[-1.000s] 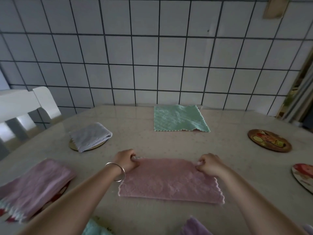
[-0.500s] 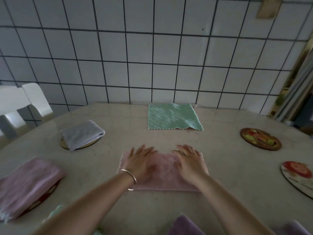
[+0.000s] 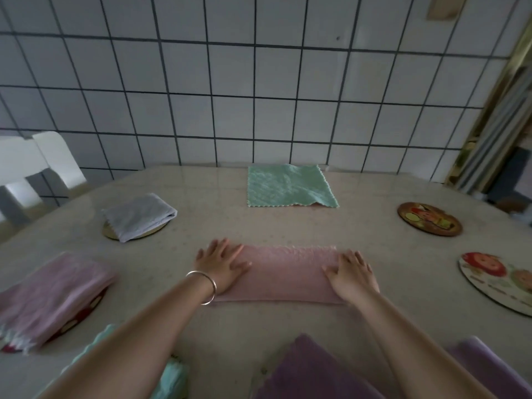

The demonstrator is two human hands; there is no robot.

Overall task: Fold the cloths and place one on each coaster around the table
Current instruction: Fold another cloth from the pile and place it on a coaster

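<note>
I see a pale speckled table [image 3: 201, 335] that runs up to a wall of white tiles with dark grout [image 3: 259, 90]; a white chair [image 3: 34, 174] stands at the far left, and a gold-toned frame edge shows at the far right. On the table, a grey folded cloth [image 3: 141, 216] sits on a coaster at far left, a green cloth [image 3: 288, 187] lies spread flat at the far middle, and a folded mauve cloth [image 3: 54, 295] covers most of a red-patterned coaster at near left. 2 bare coasters lie at right: a dark round one [image 3: 430, 218] farther off and a pale fruit-printed one [image 3: 501, 280] nearer, cut by the frame edge.

Along the near edge I can make out purple cloth [image 3: 313, 370], another purple piece at the right corner and a teal scrap [image 3: 169, 372] under my left forearm, all cropped and blurred, so their folds are unclear.

The pink cloth [image 3: 285, 273] lies in the middle of the table as a long folded band. My left hand [image 3: 221, 267], with a silver bangle [image 3: 204, 286] at the wrist, lies flat on its left end, fingers spread and straight. My right hand [image 3: 351, 276] presses flat on its right end, fingers extended. Neither hand grasps anything.
</note>
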